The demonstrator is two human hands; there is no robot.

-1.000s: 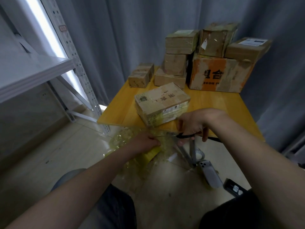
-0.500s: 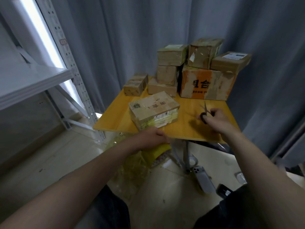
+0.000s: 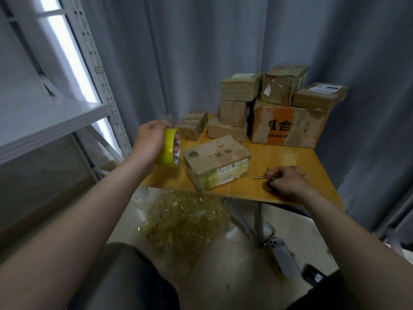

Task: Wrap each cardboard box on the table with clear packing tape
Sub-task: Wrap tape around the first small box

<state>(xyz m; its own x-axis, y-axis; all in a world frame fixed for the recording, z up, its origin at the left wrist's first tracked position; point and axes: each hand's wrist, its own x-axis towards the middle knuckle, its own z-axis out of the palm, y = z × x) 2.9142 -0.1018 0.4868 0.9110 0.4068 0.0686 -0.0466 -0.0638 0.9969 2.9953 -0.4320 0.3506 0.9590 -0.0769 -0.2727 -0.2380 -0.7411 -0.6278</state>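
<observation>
**Tape roll raised at left, scissors low at right**

- Box [image 3: 218,161]: lies flat on the bench [image 3: 290,157] near its front edge, wide face up. Long axis runs roughly left to right, with the right end turned a little toward the back. Clear tape shows on its front side.
- Left hand [image 3: 149,139]: grip closed on the yellow tape roll [image 3: 168,148], fingers through the core. The roll stands on edge in the air, just left of the box, its open face toward the box.
- Right hand [image 3: 288,182]: rests on the bench right of the box, grip curled round the scissors [image 3: 263,176]. The blades point left at the box.
- Stacked boxes [image 3: 288,121] sit along the back of the bench.
- Crumpled tape [image 3: 185,220] and a phone [image 3: 282,256] lie on the floor.
</observation>
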